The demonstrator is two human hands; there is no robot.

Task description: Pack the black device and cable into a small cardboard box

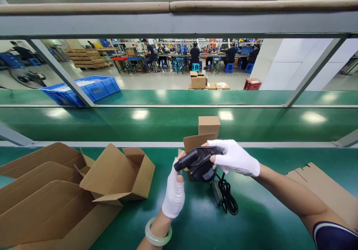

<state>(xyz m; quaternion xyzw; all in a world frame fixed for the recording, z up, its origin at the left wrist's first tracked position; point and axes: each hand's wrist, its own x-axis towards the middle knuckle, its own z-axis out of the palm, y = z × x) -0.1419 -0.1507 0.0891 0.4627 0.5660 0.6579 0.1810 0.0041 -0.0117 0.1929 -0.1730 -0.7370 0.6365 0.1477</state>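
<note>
A black electric air pump with a tapered nozzle is held up over the green bench. My right hand, in a white fingertip-less glove, grips the body from the right. Around the nozzle at the other end, the fingers of my left hand, gloved alike, are closed. Below the pump hang or lie a coiled black cord and a dark power adapter; I cannot tell which. Directly behind the pump stands an open small cardboard box, its lower part mostly hidden.
Open cardboard boxes crowd the left of the bench. Flat cardboard lies at the right. A closed carton sits on the green belt behind. Metal posts and a blue crate stand farther back. Several people work beyond.
</note>
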